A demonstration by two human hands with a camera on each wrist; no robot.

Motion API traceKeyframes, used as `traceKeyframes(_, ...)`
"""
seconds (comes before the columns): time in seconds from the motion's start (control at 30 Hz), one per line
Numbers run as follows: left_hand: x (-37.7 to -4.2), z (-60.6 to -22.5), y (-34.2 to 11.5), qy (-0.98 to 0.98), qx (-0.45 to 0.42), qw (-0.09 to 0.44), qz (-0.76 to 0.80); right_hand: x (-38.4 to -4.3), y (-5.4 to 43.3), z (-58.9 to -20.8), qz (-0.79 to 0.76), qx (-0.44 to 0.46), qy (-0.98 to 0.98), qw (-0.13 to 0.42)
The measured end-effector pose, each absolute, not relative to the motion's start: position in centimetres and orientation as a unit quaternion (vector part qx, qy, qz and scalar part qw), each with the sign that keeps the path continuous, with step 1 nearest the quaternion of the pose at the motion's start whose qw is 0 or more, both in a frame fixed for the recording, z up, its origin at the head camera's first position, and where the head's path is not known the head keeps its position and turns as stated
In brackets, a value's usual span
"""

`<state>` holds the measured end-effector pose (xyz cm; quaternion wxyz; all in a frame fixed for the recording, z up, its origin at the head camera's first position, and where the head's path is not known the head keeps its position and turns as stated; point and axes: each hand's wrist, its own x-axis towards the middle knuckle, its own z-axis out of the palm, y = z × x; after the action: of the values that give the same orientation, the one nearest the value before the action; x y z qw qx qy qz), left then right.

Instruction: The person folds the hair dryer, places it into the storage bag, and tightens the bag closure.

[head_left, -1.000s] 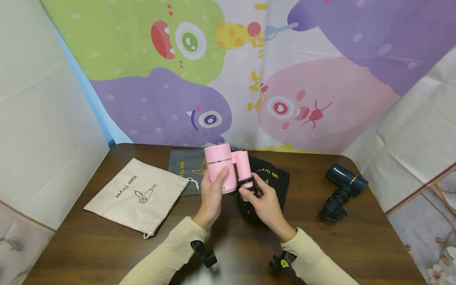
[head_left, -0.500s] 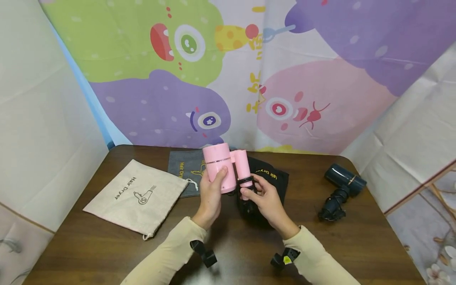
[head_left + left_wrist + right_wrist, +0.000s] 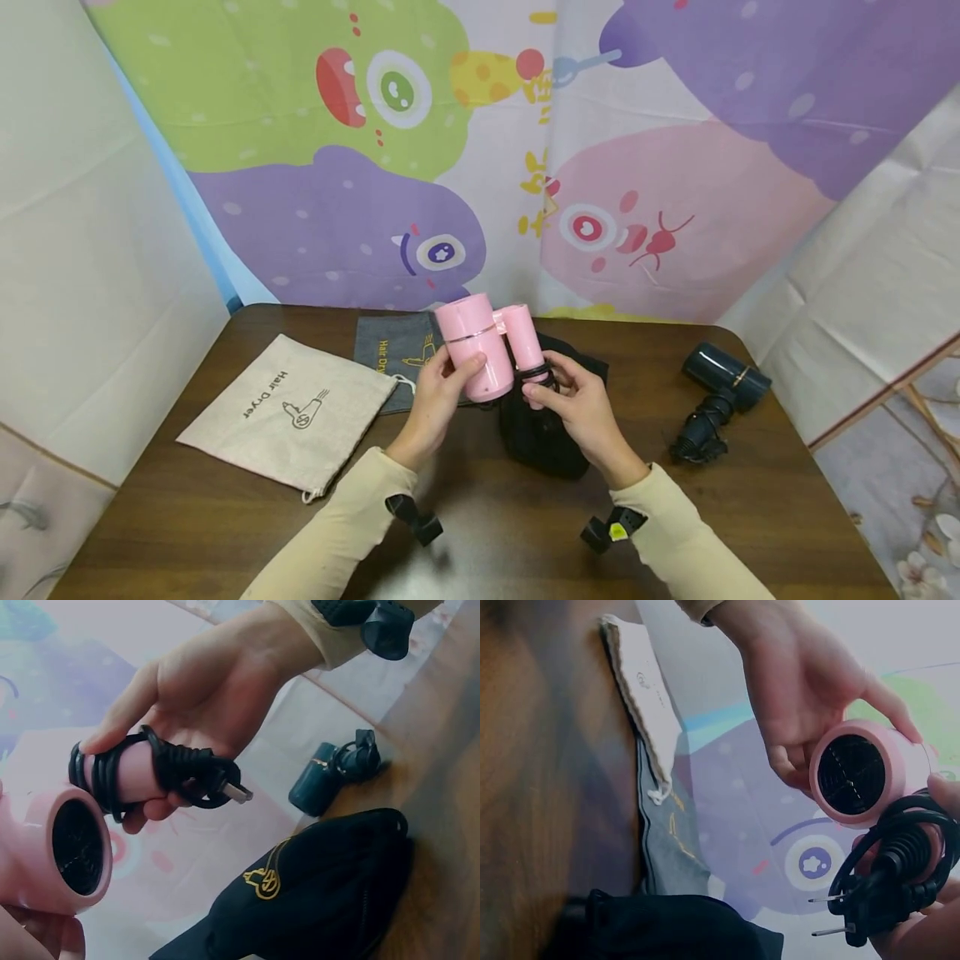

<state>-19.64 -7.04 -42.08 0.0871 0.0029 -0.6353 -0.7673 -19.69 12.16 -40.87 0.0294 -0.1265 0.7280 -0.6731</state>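
Note:
Both hands hold a pink hair dryer [image 3: 474, 346] up over the middle of the table. My left hand [image 3: 433, 404] grips the wide barrel, thumb along its front. My right hand [image 3: 585, 410] pinches the slim handle where a black cord [image 3: 538, 375] is wound round it. In the right wrist view the cord's two-pin plug [image 3: 874, 911] sticks out below the handle, and the dark grille [image 3: 852, 775] at the barrel's end shows. Beneath the dryer lies a black drawstring bag [image 3: 543, 442], partly hidden by the dryer and right hand.
A beige Hair Dryer bag [image 3: 292, 417] lies flat at left, and a grey bag [image 3: 393, 342] lies behind the left hand. A dark blue hair dryer [image 3: 723, 383] with its cord wrapped rests at right. A printed cloth [image 3: 525, 167] hangs behind the wooden table [image 3: 480, 533].
The pink hair dryer has shifted slightly up and right and tilted more, with both hands still holding it. My right hand and forearm have moved right. The bags and the blue dryer stay put.

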Motion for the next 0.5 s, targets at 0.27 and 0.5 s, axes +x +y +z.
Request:
traceKeyframes(0.27, -19.8, -41.4, -7.8, -0.673, 0.007, 0.091, -0.734, -20.1, 12.4, -40.4, -0.668, -0.12, 0.734, 0.029)
traceKeyframes(0.5, -20.0, -40.8, -7.5, -0.701, -0.002, 0.072, -0.71, -20.3, 13.3, -39.8, -0.668, -0.092, 0.738, 0.028)
